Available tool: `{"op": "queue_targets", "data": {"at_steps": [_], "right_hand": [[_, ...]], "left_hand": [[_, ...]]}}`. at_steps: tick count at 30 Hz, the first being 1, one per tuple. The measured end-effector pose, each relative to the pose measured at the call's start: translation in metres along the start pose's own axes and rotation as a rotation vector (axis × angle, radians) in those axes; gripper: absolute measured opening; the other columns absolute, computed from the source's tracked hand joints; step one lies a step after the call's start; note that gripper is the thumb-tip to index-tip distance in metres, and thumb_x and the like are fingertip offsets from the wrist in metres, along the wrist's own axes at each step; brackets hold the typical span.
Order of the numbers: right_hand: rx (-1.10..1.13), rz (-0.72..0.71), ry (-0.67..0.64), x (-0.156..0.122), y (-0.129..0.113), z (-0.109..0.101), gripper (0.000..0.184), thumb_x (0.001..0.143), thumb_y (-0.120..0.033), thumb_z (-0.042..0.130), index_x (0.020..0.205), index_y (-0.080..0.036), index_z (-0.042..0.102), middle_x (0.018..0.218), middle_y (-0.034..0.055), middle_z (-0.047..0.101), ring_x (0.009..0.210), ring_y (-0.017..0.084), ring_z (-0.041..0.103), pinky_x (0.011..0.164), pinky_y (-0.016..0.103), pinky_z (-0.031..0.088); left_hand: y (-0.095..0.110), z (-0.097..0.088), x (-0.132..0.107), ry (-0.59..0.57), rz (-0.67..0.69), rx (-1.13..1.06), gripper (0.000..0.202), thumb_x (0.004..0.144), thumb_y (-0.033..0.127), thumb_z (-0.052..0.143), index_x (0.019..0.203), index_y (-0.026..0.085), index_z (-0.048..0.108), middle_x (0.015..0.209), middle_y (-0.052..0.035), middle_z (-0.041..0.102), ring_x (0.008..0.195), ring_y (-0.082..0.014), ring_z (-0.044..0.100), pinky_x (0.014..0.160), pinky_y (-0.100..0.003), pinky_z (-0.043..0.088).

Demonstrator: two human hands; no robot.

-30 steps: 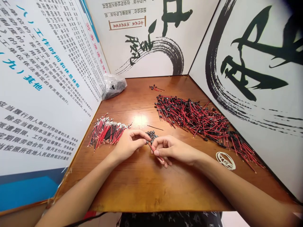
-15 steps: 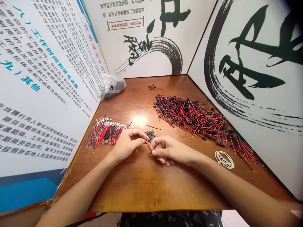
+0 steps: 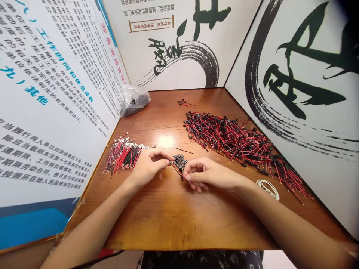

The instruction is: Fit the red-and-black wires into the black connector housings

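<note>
My left hand [image 3: 150,164] and my right hand [image 3: 206,173] meet near the middle of the wooden table [image 3: 168,220]. Both are closed in a pinch on one thin red-and-black wire [image 3: 177,171] that runs between their fingertips. A small heap of black round parts [image 3: 179,161] lies just beyond the fingers, touching or nearly touching my left fingertips. A bundle of bare red and black wires [image 3: 123,154] lies right beside my left hand.
A large pile of red and black wires with black parts fitted [image 3: 235,142] spreads along the right side. A white rubber-band coil [image 3: 268,189] lies near my right forearm. A clear plastic bag [image 3: 135,99] sits at the back left. Printed boards wall in three sides.
Both hands have stayed on the wire and shifted slightly toward the heap of black parts. The view has tilted a little.
</note>
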State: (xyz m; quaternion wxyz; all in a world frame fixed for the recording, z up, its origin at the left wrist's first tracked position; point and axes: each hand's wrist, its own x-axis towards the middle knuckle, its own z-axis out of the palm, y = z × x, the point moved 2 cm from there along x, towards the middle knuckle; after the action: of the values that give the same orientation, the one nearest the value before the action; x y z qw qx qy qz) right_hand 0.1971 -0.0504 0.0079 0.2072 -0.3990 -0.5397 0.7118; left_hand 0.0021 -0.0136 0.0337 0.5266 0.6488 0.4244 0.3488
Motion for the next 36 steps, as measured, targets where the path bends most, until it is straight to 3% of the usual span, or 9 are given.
{"op": "queue_targets", "data": {"at_steps": [6, 13, 19, 24, 36], "right_hand": [[0.003, 0.02, -0.015, 0.0, 0.002, -0.001, 0.019, 0.076, -0.031, 0.069, 0.078, -0.016, 0.057, 0.058, -0.0025, 0.06, 0.044, 0.007, 0.052, 0.041, 0.017, 0.034], [-0.008, -0.025, 0.059, 0.0, -0.002, -0.006, 0.019, 0.077, -0.032, 0.067, 0.074, -0.015, 0.059, 0.058, -0.0016, 0.06, 0.044, 0.007, 0.052, 0.04, 0.018, 0.034], [-0.06, -0.038, 0.109, -0.001, -0.004, -0.006, 0.016, 0.075, -0.03, 0.067, 0.074, -0.016, 0.061, 0.055, -0.0026, 0.058, 0.043, 0.007, 0.048, 0.039, 0.018, 0.031], [-0.135, -0.072, 0.13, -0.001, -0.005, -0.006, 0.013, 0.075, -0.028, 0.065, 0.073, -0.016, 0.061, 0.055, -0.0026, 0.057, 0.045, 0.007, 0.048, 0.042, 0.02, 0.034], [-0.163, -0.187, 0.251, 0.0, -0.006, -0.003, 0.016, 0.077, -0.032, 0.062, 0.072, -0.017, 0.061, 0.056, -0.0018, 0.056, 0.049, 0.01, 0.049, 0.049, 0.023, 0.039]], "left_hand": [[-0.001, 0.0, 0.0, 0.006, 0.001, -0.035, 0.008, 0.069, 0.012, 0.066, 0.074, 0.014, 0.073, 0.065, -0.0008, 0.065, 0.054, -0.0094, 0.054, 0.053, -0.022, 0.042], [-0.002, -0.001, 0.002, 0.005, 0.022, -0.065, 0.008, 0.07, 0.012, 0.066, 0.076, 0.013, 0.071, 0.066, -0.0004, 0.066, 0.055, -0.0092, 0.055, 0.054, -0.022, 0.044], [-0.002, 0.003, -0.001, -0.131, -0.056, 0.071, 0.014, 0.075, 0.021, 0.067, 0.085, 0.013, 0.071, 0.067, -0.001, 0.065, 0.058, -0.0119, 0.057, 0.057, -0.024, 0.045], [0.0, 0.01, -0.003, -0.258, -0.038, 0.206, 0.014, 0.08, 0.025, 0.064, 0.081, 0.014, 0.072, 0.069, -0.0022, 0.067, 0.059, -0.0114, 0.055, 0.058, -0.024, 0.042], [-0.003, 0.019, -0.005, -0.296, -0.099, 0.167, 0.01, 0.076, 0.021, 0.063, 0.079, 0.013, 0.07, 0.068, -0.0015, 0.066, 0.061, -0.0114, 0.054, 0.059, -0.023, 0.042]]}}
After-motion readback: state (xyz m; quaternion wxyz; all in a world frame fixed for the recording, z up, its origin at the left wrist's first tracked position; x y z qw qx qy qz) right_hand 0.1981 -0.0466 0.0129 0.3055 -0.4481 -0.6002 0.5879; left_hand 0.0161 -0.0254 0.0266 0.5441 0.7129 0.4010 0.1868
